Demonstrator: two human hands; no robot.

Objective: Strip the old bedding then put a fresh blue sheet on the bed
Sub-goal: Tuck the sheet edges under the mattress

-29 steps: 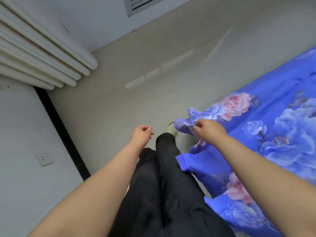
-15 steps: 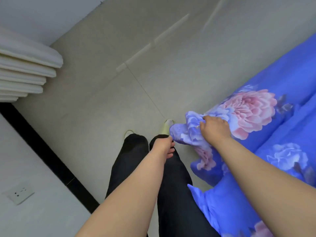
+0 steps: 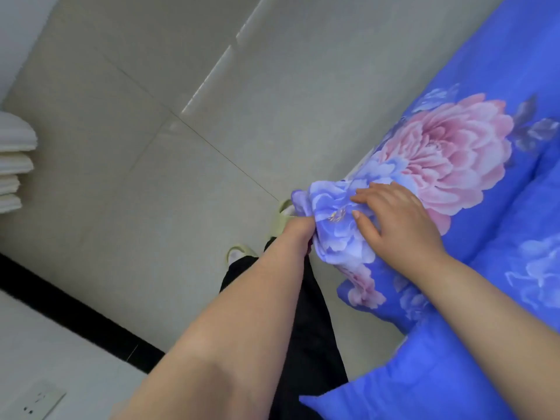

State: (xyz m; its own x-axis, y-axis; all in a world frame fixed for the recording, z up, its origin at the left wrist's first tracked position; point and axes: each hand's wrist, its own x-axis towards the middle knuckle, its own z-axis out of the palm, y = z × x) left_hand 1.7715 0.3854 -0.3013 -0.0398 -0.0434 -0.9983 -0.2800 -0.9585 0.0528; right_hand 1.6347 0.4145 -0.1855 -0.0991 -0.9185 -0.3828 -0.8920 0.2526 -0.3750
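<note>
Left hand: our left hand (image 3: 298, 230) reaches under the bunched corner (image 3: 330, 219) of the blue floral sheet (image 3: 491, 86); its fingers are hidden in the folds, so we judge it is grasping cloth but cannot tell for sure.
Right hand: our right hand (image 3: 397, 219) lies on top of the same corner, fingers spread and nearly straight, pressing the cloth down, not curled round it.
Sheet corner: gathered into a loose bundle at the bed's edge, caught between the two hands, left below and right above.
Key relation: the rest of the sheet runs away from the grip to our right and forward, along the bed's side; the left hand is nearer the free tip, the right nearer the bed.
Next move, our judgement: the corner looks due to be pulled down and tucked round the mattress corner, with the pull going toward the floor (image 3: 188, 86) and our legs (image 3: 309, 322).
Pillow: a blue pillow (image 3: 424, 386) lies near our right forearm, on the bed side.
Containers: none in view.
Surroundings: pale green slippers (image 3: 281, 221) on the tiled floor, white radiator fins (image 3: 13, 165) at far left, a wall socket (image 3: 39, 400) low on the left.
</note>
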